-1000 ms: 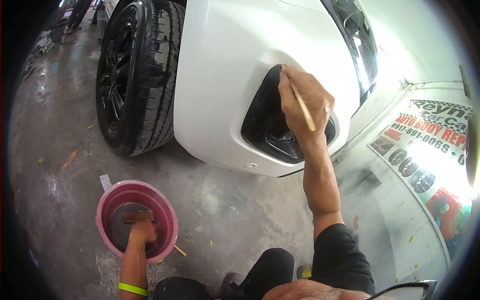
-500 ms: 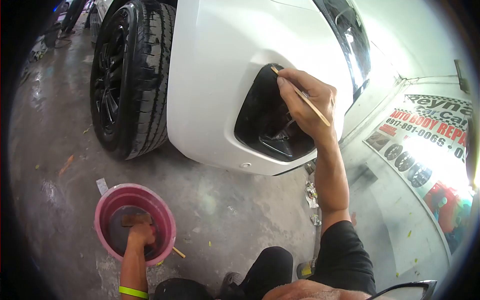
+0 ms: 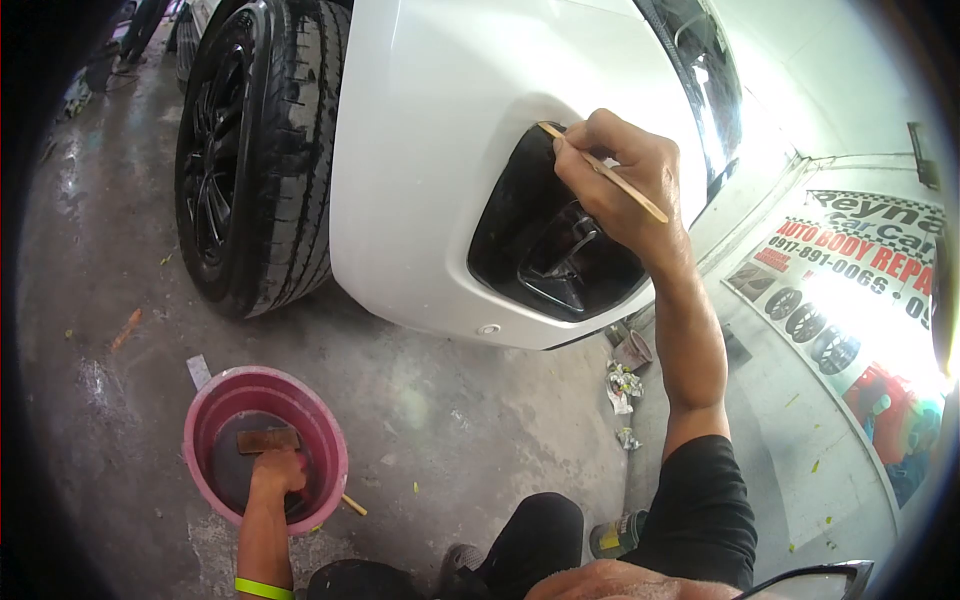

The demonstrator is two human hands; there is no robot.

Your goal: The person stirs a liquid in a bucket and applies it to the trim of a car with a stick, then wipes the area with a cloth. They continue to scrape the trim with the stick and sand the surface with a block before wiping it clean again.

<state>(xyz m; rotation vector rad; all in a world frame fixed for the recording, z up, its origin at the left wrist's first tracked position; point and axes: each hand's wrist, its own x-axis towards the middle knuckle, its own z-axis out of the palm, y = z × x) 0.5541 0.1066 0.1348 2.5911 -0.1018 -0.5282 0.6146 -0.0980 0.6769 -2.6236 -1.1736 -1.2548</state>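
Observation:
My right hand (image 3: 625,180) is closed on a thin wooden stick (image 3: 640,198). The stick's tip touches the top edge of a black recessed trim piece (image 3: 510,215) in the white bumper (image 3: 430,150). Down at the left, my left hand (image 3: 278,470) is inside a pink basin (image 3: 335,440) of dark water. Its fingers are curled beside a brown block (image 3: 268,441); whether they grip the block or something under the hand is hidden.
A black wheel and tire (image 3: 290,150) stand left of the bumper. Another stick (image 3: 355,505) and a grey strip (image 3: 198,371) lie by the basin. A can (image 3: 618,535) stands near my knee, crumpled paper (image 3: 622,385) by the wall, and a printed banner (image 3: 850,270) hangs at right.
My right hand and arm have shifted slightly right and up, and the stick's tip has moved slightly left along the trim's top edge. My left hand stays in the basin.

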